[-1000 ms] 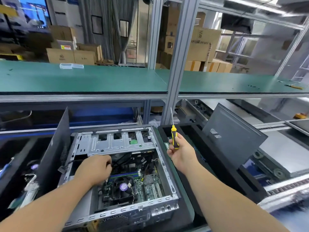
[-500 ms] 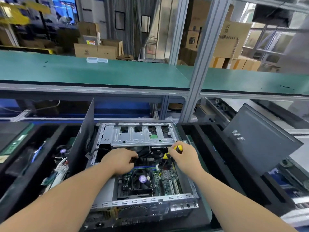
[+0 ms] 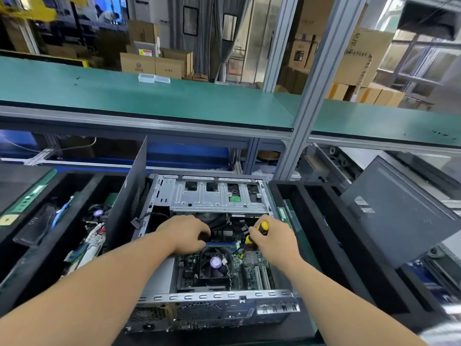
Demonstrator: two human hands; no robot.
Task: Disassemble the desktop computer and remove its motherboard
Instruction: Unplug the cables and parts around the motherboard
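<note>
A desktop computer (image 3: pixel 214 255) lies on its side with the cover off, low in the middle of the frame, between two black foam trays on the counter. Its motherboard (image 3: pixel 252 270) sits in the floor of the open steel case, green and dense with parts, with a black cooler fan (image 3: pixel 215 263) bearing a purple centre label near its middle. A silver drive cage (image 3: pixel 219 196) spans the far end of the case, and black cables (image 3: pixel 219 221) bunch beneath its near edge.

The person's left hand (image 3: pixel 185 236) reaches in from the lower left, its fingers curled down among the cables just beyond the fan; whether they pinch anything cannot be told. The right hand (image 3: pixel 273 239) grips a yellow-and-black screwdriver (image 3: pixel 257 232), the handle wrapped in the fingers and the tip angled down toward the board near the blue memory slots (image 3: pixel 222 244).

A dark side panel (image 3: pixel 132 196) stands upright against the left wall of the case. The left foam tray (image 3: pixel 45 248) holds loose circuit boards, a small fan and blue cable. The right foam tray (image 3: pixel 321 236) has long narrow compartments, and another dark panel (image 3: pixel 399 213) leans tilted on its far side. A green-topped shelf (image 3: pixel 149 98) on an aluminium frame runs above the work, with cardboard boxes (image 3: pixel 154 62) stacked behind it.
</note>
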